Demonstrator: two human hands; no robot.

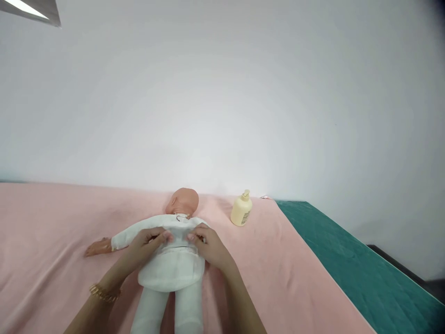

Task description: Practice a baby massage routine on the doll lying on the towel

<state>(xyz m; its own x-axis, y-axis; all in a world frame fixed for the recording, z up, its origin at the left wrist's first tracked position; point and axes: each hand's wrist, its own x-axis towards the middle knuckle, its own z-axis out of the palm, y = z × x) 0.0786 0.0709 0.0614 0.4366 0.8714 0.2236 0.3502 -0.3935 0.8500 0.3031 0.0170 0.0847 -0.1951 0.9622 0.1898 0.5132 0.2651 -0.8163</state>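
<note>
Pos. of both hands on a white-bodied doll [172, 269]: L hand [153, 239] and R hand [206, 241] rest on its upper torso, directly under the grip, a short gap b/w them. Fingers of each are curled, thumb close to index; whether either pinches the white covering or merely presses on it, cannot tell. The doll lies flat on a pink sheet [278, 278], w/ its head [186, 200] just beyond the grip and its legs [188, 297] on the near side, b/w the forearms. Risks (judged): the sheet is soft and creased, so uneven push from L vs. R could skew the doll or drag the cloth w/ it. The bracelet [104, 293] on the L wrist, behind the grip, could snag loose fabric if that wrist drops. The doll's arm [127, 236], stretched out L of the grip, passes close by the L forearm and could get pulled along by a sideways sweep. A pump bottle [241, 212], R of and beyond the grip, stands on the same yielding surface; a wide R-hand swing, or a tug on the sheet, could tip it.
</note>
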